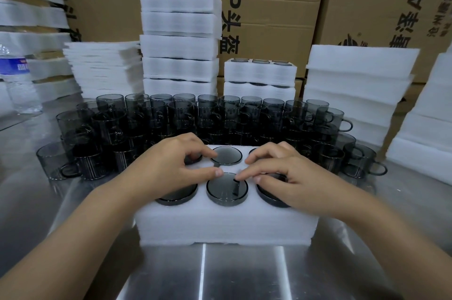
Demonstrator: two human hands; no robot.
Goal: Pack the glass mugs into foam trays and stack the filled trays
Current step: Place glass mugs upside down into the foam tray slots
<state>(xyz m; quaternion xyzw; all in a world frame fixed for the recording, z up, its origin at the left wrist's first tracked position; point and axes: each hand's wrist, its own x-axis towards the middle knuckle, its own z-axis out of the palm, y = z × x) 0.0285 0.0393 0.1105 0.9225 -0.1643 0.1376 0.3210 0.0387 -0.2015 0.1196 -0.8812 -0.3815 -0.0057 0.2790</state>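
A white foam tray (227, 223) sits on the steel table right in front of me. Its holes hold dark smoked-glass mugs, bottoms up; the front centre mug (227, 189) and back centre mug (226, 155) show fully. My left hand (168, 165) rests with bent fingers on the tray's left mugs, thumb reaching toward the middle. My right hand (288, 174) lies the same way on the right mugs, its fingertips touching the front centre mug's rim. Neither hand grips anything. Behind the tray stand several rows of loose mugs (181, 113).
A tall stack of filled trays (179, 47) stands at the back centre, a shorter filled stack (259, 77) beside it. Empty foam blocks (354, 84) are piled right, thin foam sheets (105, 67) left. A water bottle (17, 79) stands far left. Cartons (269, 5) form a wall behind.
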